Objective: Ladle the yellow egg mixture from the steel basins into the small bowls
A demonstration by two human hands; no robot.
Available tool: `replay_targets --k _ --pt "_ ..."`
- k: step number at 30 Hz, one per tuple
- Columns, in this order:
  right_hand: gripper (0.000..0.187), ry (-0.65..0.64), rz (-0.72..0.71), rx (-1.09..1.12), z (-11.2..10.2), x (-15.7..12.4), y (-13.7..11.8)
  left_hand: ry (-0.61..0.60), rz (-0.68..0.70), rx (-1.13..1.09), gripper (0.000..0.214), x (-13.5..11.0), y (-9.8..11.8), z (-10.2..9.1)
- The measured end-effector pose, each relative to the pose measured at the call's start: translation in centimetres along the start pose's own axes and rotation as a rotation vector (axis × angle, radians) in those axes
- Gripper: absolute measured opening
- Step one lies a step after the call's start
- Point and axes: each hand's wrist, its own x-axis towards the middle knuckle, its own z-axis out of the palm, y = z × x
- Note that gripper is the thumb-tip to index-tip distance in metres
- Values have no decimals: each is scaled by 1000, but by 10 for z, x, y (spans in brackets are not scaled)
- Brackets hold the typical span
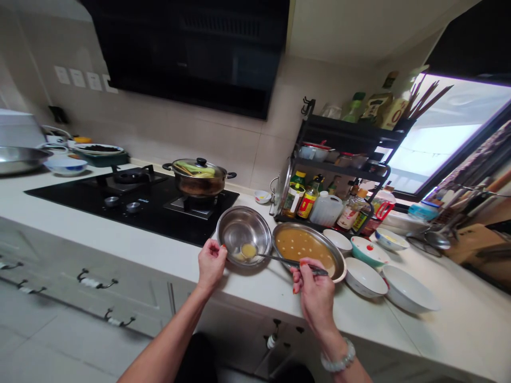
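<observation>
My left hand [211, 261] grips the near rim of a steel bowl [244, 230] on the white counter, fingers closed on its edge. My right hand [314, 290] is closed round the handle of a metal ladle [279, 259]. The ladle's cup, full of yellow-brown liquid, rests inside the steel bowl near its bottom. Just right of the bowl stands a wide steel pan [308, 246] filled with the same yellow-brown liquid; the ladle handle crosses over its near rim.
A lidded pot [199, 177] sits on the black gas hob [131, 201]. Several white and patterned bowls [365, 276] line the counter to the right. A black rack [339, 159] with bottles stands behind. Dishes lie at far left [66, 165].
</observation>
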Motion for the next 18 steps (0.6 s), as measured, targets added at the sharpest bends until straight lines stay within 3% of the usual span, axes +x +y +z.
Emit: replay_targets --k 11,18 --pt "39 104 44 87 -2 6 -33 1 -6 -4 19 3 -6 0" --pt "37 224 -48 72 -29 24 -53 11 -17 -6 20 2 1 1"
